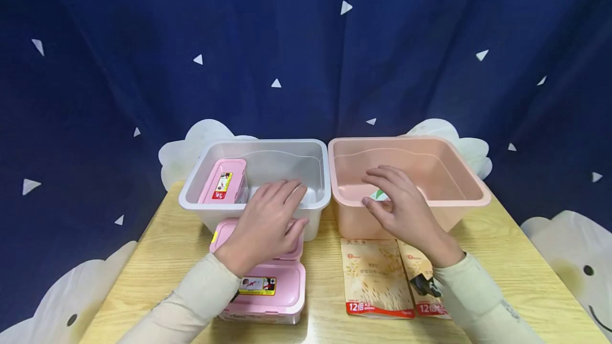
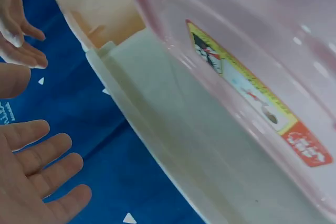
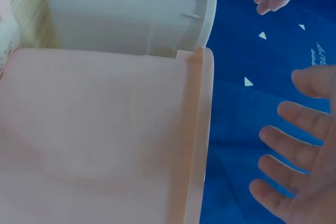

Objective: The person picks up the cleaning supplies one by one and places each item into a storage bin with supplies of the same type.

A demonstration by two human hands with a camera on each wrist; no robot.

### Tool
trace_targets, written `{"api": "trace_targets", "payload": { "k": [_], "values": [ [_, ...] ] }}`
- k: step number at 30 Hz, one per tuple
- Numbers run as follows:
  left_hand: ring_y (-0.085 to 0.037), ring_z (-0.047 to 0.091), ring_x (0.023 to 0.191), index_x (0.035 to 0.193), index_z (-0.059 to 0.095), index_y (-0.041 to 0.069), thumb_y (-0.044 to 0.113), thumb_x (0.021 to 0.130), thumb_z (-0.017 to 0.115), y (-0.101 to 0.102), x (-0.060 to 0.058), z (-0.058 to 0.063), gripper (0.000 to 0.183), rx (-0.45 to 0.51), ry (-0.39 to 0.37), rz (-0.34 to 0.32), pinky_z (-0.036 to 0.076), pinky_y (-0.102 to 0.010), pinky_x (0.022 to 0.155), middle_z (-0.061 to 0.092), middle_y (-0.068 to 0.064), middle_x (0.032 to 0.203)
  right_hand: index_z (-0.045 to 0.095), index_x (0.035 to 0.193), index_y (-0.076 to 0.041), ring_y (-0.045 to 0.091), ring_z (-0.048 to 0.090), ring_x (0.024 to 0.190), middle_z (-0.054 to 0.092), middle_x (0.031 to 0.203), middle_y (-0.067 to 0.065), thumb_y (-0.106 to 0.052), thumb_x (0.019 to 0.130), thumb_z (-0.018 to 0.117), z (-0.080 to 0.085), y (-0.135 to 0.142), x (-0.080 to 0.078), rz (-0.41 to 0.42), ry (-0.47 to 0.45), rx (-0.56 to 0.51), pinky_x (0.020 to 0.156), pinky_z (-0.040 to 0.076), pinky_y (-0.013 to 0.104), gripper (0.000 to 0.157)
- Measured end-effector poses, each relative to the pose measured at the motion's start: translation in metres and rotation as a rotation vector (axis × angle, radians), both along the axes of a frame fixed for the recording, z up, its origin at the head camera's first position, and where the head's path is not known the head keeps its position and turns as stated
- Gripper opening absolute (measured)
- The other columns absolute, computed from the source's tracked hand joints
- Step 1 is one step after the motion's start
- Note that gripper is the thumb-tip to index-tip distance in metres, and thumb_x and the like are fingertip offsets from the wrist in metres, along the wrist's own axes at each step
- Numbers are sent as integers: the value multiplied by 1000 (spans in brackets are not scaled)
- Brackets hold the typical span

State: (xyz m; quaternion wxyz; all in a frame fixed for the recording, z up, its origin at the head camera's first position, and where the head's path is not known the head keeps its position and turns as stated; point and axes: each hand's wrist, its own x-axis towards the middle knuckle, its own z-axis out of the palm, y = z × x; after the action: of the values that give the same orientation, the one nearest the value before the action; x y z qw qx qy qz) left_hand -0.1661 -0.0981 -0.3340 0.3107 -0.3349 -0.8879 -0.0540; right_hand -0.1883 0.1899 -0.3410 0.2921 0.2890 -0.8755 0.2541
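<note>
My left hand (image 1: 270, 219) hovers over the front rim of the grey bin (image 1: 313, 206), its fingers loosely bent and holding nothing. In the left wrist view that hand's fingers (image 2: 44, 153) are spread apart. A pink-lidded box (image 1: 229, 174) lies along the left side inside the grey bin. Over the front rim of the peach bin (image 1: 459, 203) is my right hand (image 1: 401, 208), thumb and fingers apart with nothing between them. A white and green item (image 1: 380, 195) lies inside the peach bin, mostly hidden by the right hand.
Two more pink-lidded boxes stand before the grey bin, one nearer (image 1: 287, 285), the other (image 1: 220, 232) partly behind my left hand. Two tan packets with grain prints, a left one (image 1: 377, 280) and a right one (image 1: 421, 264), lie before the peach bin. A blue curtain (image 1: 306, 41) hangs behind.
</note>
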Motion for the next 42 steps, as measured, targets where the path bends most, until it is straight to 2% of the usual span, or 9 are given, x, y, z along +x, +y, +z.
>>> {"api": "trace_targets", "payload": {
  "k": [6, 12, 17, 20, 24, 28, 34, 42],
  "values": [
    [-29, 59, 122, 130, 59, 5, 32, 90, 63, -8, 0, -2, 48, -43, -27, -12, 46, -45, 105, 63, -12, 131, 66, 123, -3, 35, 49, 129, 60, 132, 16, -14, 84, 76, 0, 1, 2, 11, -31, 8, 104, 44, 53, 42],
    [-29, 61, 120, 129, 60, 5, 31, 90, 65, -18, 1, 3, 47, -76, -16, -20, 47, -45, 104, 64, -12, 130, 66, 123, -4, 33, 49, 129, 60, 133, 15, -14, 85, 75, 1, 0, 5, 11, -57, 2, 103, 44, 51, 41],
    [-30, 61, 120, 130, 59, 3, 28, 87, 68, -22, -2, 6, 50, -64, -22, -37, 47, -45, 105, 64, -12, 130, 66, 124, -6, 30, 51, 129, 60, 134, 14, -15, 86, 75, 1, 0, 6, 13, -66, 7, 92, 55, 42, 40],
    [-30, 60, 122, 132, 57, 3, 26, 88, 68, -25, -3, 7, 51, -59, -57, -52, 46, -45, 107, 63, -12, 131, 66, 124, -7, 29, 51, 128, 60, 135, 13, -16, 86, 75, 1, 0, 7, 16, -76, 9, 89, 57, 39, 40],
    [-29, 58, 125, 135, 56, 3, 26, 90, 68, -34, -2, 11, 52, -73, -103, -57, 45, -45, 110, 62, -11, 133, 65, 125, -9, 28, 51, 129, 59, 136, 11, -16, 87, 75, 1, -2, 8, 38, -99, 9, 98, 52, 42, 40],
    [-28, 58, 124, 134, 56, 4, 27, 90, 68, -45, 0, 16, 51, -113, -117, -67, 44, -44, 111, 62, -10, 132, 66, 125, -9, 31, 52, 129, 59, 136, 11, -16, 87, 74, 1, -3, 9, 60, -109, 11, 106, 44, 48, 39],
    [-28, 58, 123, 134, 57, 4, 25, 89, 68, -57, 4, 22, 51, -156, -117, -69, 44, -45, 111, 63, -9, 131, 65, 125, -10, 31, 52, 130, 59, 137, 10, -17, 87, 74, -2, -6, 10, 74, -120, 23, 107, 41, 51, 40],
    [-30, 60, 121, 132, 57, 3, 23, 87, 70, -75, 5, 30, 51, -133, -89, -64, 46, -47, 108, 64, -11, 128, 65, 125, -11, 32, 53, 127, 60, 136, 11, -18, 87, 74, -4, -10, 11, 85, -125, 46, 106, 41, 51, 40]
  ]
}}
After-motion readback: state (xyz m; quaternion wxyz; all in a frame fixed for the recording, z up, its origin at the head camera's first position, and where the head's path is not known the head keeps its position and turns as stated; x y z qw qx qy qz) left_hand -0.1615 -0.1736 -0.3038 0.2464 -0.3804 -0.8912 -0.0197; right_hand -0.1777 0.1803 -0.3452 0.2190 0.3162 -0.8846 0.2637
